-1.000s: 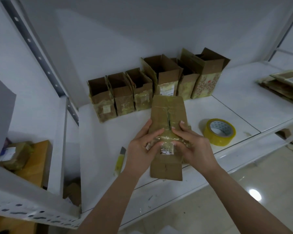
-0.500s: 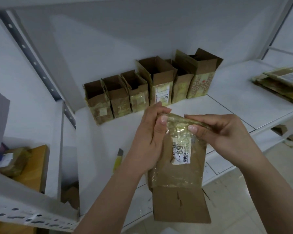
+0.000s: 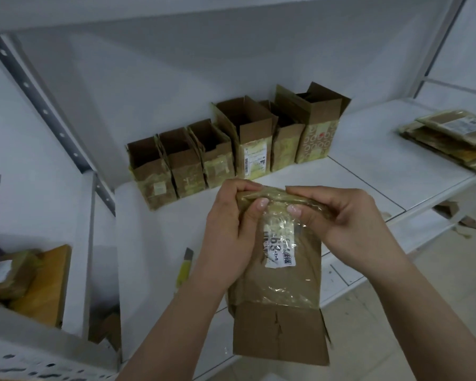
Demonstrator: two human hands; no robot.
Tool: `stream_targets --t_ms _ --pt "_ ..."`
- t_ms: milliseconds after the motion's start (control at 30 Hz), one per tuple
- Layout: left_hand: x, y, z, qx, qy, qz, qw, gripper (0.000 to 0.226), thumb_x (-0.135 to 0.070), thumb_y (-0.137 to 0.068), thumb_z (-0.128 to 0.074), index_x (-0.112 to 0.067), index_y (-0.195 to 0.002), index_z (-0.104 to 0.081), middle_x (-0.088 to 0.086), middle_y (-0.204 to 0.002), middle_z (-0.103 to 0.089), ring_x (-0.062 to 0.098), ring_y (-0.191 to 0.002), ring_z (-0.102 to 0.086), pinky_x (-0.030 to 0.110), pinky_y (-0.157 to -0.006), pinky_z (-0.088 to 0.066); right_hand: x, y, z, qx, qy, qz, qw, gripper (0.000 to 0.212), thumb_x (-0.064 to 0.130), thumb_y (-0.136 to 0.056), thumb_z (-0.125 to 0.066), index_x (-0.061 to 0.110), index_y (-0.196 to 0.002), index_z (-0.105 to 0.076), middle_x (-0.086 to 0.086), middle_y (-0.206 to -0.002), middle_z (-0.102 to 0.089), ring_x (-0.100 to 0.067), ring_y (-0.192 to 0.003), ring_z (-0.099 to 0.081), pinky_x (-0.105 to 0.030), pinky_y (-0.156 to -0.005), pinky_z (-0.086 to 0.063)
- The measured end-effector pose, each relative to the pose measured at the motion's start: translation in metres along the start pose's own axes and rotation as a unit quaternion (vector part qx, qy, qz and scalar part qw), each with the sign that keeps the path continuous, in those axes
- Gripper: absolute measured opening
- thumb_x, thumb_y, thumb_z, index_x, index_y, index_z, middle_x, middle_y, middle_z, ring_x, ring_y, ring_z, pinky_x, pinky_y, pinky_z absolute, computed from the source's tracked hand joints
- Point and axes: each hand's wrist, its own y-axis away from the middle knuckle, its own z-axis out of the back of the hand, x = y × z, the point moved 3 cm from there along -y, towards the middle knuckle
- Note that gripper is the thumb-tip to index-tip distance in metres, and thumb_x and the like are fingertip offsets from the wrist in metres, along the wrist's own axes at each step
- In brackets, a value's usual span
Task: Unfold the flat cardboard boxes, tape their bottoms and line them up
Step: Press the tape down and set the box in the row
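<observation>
— What are the hands doing?
— The left hand and right hand pinch the top edge of a cardboard box wrapped in tape, held upright above the shelf.
— And behind?
— Six open boxes stand in a row by the wall.

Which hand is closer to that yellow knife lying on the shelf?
Left. The left hand grips the flat box's top edge just right of and above the yellow knife. The right hand holds the same edge farther right, with the box between.
</observation>
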Motion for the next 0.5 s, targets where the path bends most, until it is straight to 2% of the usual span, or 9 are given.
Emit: stream_targets --t_ms 67,133,200,333,433,500 --pt "0.0 0.0 0.006 -0.03 0.002 0.001 1.0 0.012 -0.031 -0.094 -0.051 -0.028 -0.106 -0.052 -0.021 -0.098 -0.062 -0.011 -0.094 -0.057 0.003 -0.075 -0.04 -0.003 -0.001 0.004 -0.003 -0.04 -0.021 0.999 0.032 0.052 -0.085 -0.064 0.038 -0.112 -0.07 0.022 -0.108 -0.071 0.0 -0.099 -0.068 -0.016 -0.08 -0.054" --pt "-0.002 -0.002 0.014 -0.055 0.008 0.003 0.998 0.009 -0.028 -0.098 -0.052 -0.036 -0.101 -0.05 -0.032 -0.092 -0.062 -0.015 -0.09 -0.056 0.0 -0.072 -0.039 -0.008 -0.002 0.012 -0.035 -0.091 -0.058 0.994 0.047 0.063 -0.088 -0.046 0.036 -0.121 -0.066 0.021 -0.121 -0.067 -0.002 -0.102 -0.068 -0.021 -0.086 -0.054" --pt "-0.005 -0.003 0.018 -0.06 0.02 0.006 0.998 0.008 -0.031 -0.097 -0.05 -0.039 -0.098 -0.049 -0.039 -0.091 -0.06 -0.015 -0.087 -0.057 0.0 -0.069 -0.039 -0.011 -0.003 0.016 -0.084 -0.112 -0.069 0.988 0.055 0.064 -0.091 -0.034 0.034 -0.127 -0.063 0.015 -0.126 -0.065 -0.003 -0.107 -0.066 -0.026 -0.094 -0.053" --pt "-0.014 -0.001 0.015 -0.052 0.045 0.008 0.998 0.005 -0.035 -0.096 -0.048 -0.039 -0.098 -0.051 -0.039 -0.091 -0.06 -0.014 -0.087 -0.058 0.001 -0.07 -0.041 -0.003 -0.004 -0.001 -0.107 -0.11 -0.007 0.988 0.061 0.063 -0.094 -0.018 0.038 -0.133 -0.057 0.023 -0.135 -0.057 0.003 -0.13 -0.047 -0.018 -0.109 -0.037" --pt "-0.018 0.001 0.011 -0.062 0.052 0.015 0.997 0.004 -0.039 -0.096 -0.046 -0.041 -0.098 -0.049 -0.039 -0.09 -0.059 -0.014 -0.087 -0.058 0.001 -0.069 -0.041 0.004 -0.005 -0.017 -0.088 -0.128 0.043 0.987 0.063 0.054 -0.102 -0.011 0.028 -0.125 -0.064 0.025 -0.123 -0.064 0.006 -0.12 -0.054 -0.006 -0.097 -0.037" --pt "-0.019 0.001 0.01 -0.076 0.052 0.018 0.996 0.006 -0.034 -0.097 -0.047 -0.04 -0.096 -0.048 -0.042 -0.089 -0.058 -0.016 -0.086 -0.057 0.0 -0.068 -0.041 0.006 -0.007 -0.022 -0.063 -0.152 0.061 0.985 0.065 0.057 -0.098 -0.015 0.019 -0.12 -0.064 0.014 -0.111 -0.07 -0.002 -0.109 -0.063 -0.011 -0.09 -0.044"
